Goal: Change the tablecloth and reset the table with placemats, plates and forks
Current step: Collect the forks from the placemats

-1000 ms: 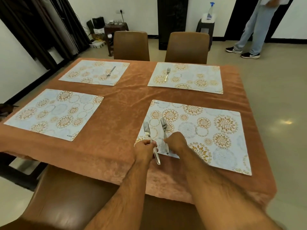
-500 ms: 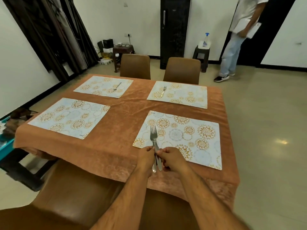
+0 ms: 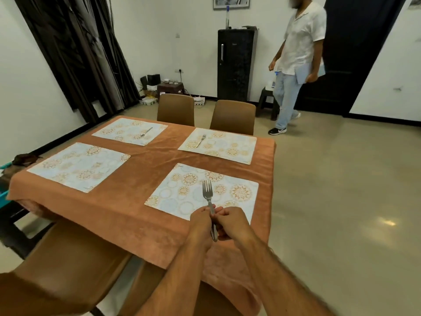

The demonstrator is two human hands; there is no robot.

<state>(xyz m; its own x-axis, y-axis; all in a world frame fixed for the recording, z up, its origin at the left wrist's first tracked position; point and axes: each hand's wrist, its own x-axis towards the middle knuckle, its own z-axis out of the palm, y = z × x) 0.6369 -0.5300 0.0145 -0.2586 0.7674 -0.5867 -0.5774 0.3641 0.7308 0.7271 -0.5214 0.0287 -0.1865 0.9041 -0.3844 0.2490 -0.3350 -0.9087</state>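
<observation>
An orange-brown tablecloth (image 3: 136, 201) covers the table, with several pale floral placemats on it. Both my hands hold metal forks (image 3: 207, 195) stacked together, tines pointing away, above the near right placemat (image 3: 182, 197). My left hand (image 3: 201, 226) grips the handles from the left and my right hand (image 3: 232, 223) pinches them from the right. One fork (image 3: 145, 132) lies on the far left placemat (image 3: 127, 131) and one fork (image 3: 201, 140) on the far right placemat (image 3: 223, 145). The near left placemat (image 3: 77, 165) is bare. No plates are in view.
Two brown chairs (image 3: 175, 109) (image 3: 232, 116) stand at the far side and two more (image 3: 59, 270) at the near edge below my arms. A person in a white shirt (image 3: 296, 65) walks beyond the table's far right corner. A black fridge (image 3: 235, 65) stands against the back wall.
The two forks, held apart a second ago, are now together in both hands and lifted off the near right placemat. My head rose, so the view widened. The person walked left.
</observation>
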